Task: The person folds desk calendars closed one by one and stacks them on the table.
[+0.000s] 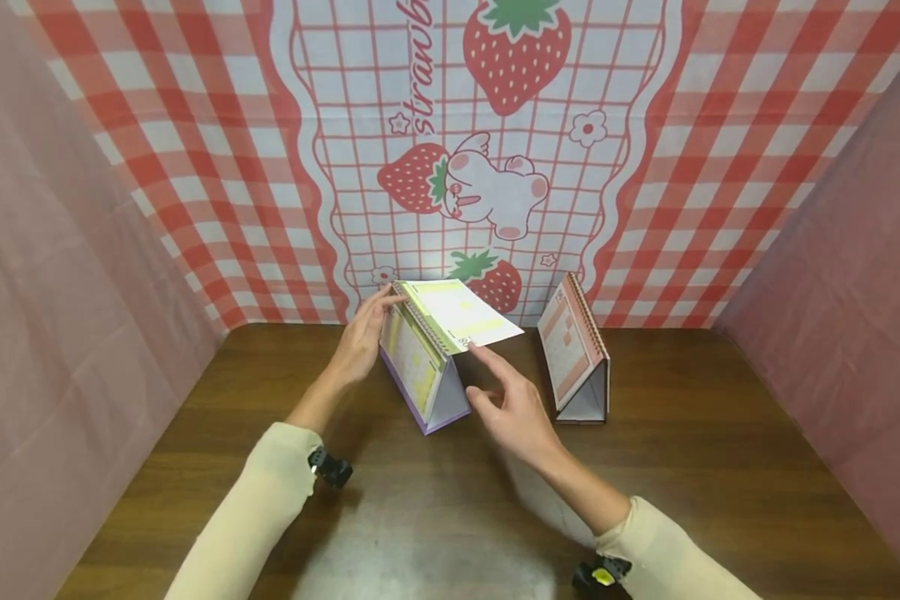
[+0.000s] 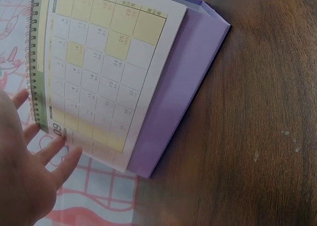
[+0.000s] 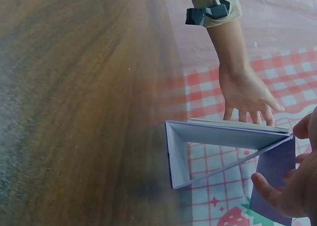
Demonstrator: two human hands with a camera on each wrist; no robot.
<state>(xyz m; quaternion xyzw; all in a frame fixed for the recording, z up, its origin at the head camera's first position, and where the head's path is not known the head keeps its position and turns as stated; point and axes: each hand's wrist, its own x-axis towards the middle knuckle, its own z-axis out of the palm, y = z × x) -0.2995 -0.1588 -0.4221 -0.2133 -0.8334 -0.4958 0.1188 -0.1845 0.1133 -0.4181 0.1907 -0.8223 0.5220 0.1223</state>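
Observation:
A yellow-green spiral desk calendar [image 1: 412,358] with a purple base stands tilted up like a tent on the table. One of its pages [image 1: 457,312] is lifted over the spiral and slants to the right. My left hand [image 1: 360,337] touches the far end of the spiral edge, its fingers spread fairly straight in the left wrist view, beside a sheet marked 09 [image 2: 99,72]. At the near corner of the lifted page, my right hand [image 1: 517,412] touches with an extended index finger. Its thumb stands apart below. In the right wrist view the calendar's hollow triangular end [image 3: 178,151] shows.
A second, pink spiral desk calendar [image 1: 570,350] stands to the right of my right hand. Behind both hangs a red-checked strawberry cloth [image 1: 217,167]. Pink cloth walls [image 1: 832,275] flank the brown wooden table [image 1: 682,442].

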